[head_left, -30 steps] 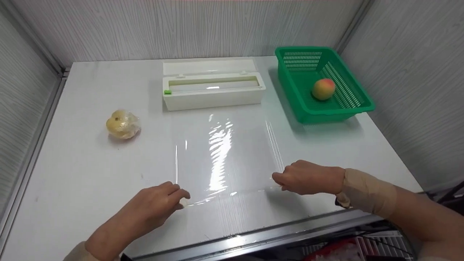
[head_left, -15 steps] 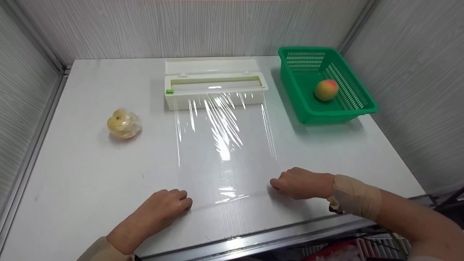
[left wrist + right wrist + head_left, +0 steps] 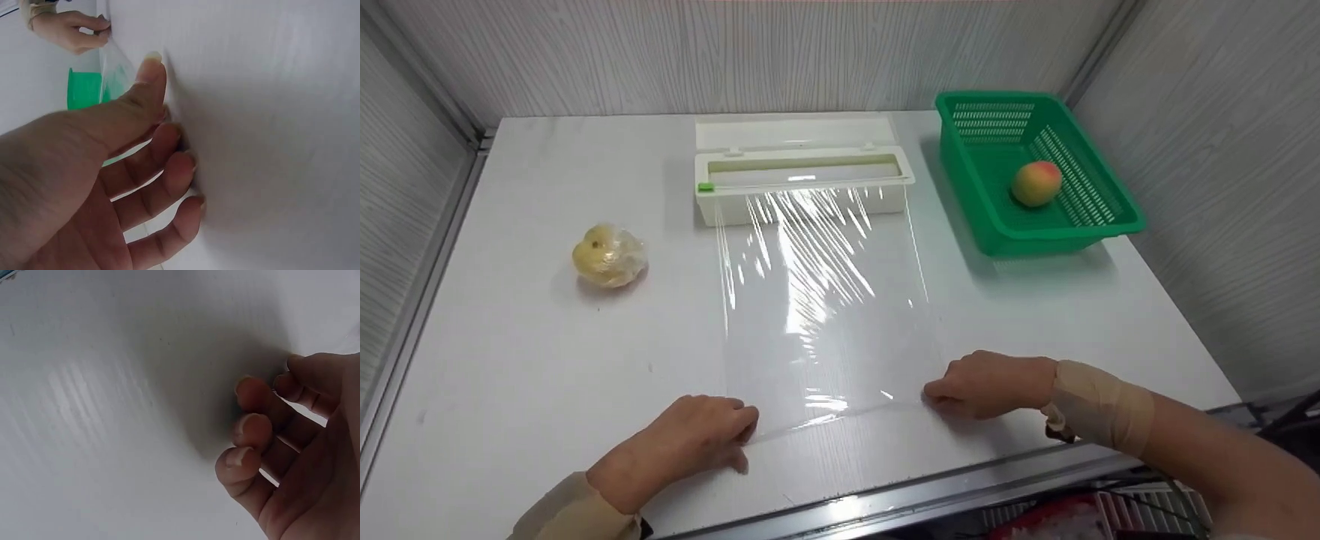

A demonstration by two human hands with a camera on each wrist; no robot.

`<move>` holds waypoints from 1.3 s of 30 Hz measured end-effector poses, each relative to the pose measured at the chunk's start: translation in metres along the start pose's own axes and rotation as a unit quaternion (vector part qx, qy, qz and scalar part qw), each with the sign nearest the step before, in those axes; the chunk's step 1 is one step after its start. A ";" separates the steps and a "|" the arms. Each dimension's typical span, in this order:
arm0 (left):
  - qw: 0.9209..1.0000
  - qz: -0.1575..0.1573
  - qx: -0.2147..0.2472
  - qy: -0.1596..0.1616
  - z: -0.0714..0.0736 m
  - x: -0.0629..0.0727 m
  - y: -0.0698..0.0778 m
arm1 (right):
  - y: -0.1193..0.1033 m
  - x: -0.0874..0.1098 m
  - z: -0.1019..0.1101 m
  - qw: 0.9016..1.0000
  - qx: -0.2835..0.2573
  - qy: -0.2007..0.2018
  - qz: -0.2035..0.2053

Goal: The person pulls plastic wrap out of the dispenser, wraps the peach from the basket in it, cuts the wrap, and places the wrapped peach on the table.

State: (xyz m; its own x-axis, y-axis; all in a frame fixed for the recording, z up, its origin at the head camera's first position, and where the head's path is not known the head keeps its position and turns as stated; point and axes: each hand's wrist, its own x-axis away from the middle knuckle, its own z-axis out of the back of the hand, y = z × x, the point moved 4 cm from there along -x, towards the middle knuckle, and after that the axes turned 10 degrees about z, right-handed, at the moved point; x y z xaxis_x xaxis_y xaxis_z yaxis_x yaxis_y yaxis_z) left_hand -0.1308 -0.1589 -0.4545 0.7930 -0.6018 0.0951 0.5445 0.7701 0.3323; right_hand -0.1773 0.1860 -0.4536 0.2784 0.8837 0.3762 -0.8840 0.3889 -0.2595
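Note:
A sheet of clear cling film (image 3: 829, 300) stretches from the slot of a white dispenser box (image 3: 802, 202) toward the front of the table. Its near left corner is pinched by my left hand (image 3: 694, 431), whose thumb and index meet at the film in the left wrist view; the other fingers are loosely curled close to the table. My right hand (image 3: 990, 384) pinches the near right corner between thumb and index. In the right wrist view its remaining fingers (image 3: 253, 430) curl over the white tabletop.
At the back right stands a green basket (image 3: 997, 232) with a peach (image 3: 1037, 184) in it. A yellow fruit partly wrapped in film (image 3: 607, 255) sits at the left. A metal rail (image 3: 840, 510) edges the table's front. The dispenser's lid (image 3: 795, 133) is laid back.
Both hands have come slightly nearer the table's front edge. The film, earlier lying lower before the box, now runs up taut over the box's front to its slot.

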 end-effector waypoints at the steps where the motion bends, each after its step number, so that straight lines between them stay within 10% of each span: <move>1: 1.000 -0.002 -0.006 0.008 0.000 0.000 0.001 | -0.001 0.000 0.001 1.000 -0.005 -0.001 -0.001; 7: 0.995 -0.016 -0.036 0.089 -0.001 -0.001 0.005 | -0.003 -0.001 0.004 0.999 -0.028 -0.015 -0.022; 26: 0.997 0.063 -0.034 0.024 -0.008 -0.011 0.008 | 0.010 -0.003 0.012 0.968 -0.213 -0.095 -0.097; 39: 0.997 0.057 -0.046 0.007 -0.008 -0.013 0.010 | 0.052 0.020 0.088 0.977 -0.172 0.064 -0.108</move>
State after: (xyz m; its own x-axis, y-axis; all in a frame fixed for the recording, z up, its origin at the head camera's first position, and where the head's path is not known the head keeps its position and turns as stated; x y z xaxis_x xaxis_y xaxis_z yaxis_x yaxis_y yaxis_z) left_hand -0.1334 -0.1422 -0.4599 0.8543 -0.5072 0.1135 0.4736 0.8496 0.2321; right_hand -0.2506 0.2009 -0.3813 0.5082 0.7882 0.3471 -0.6267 0.6149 -0.4787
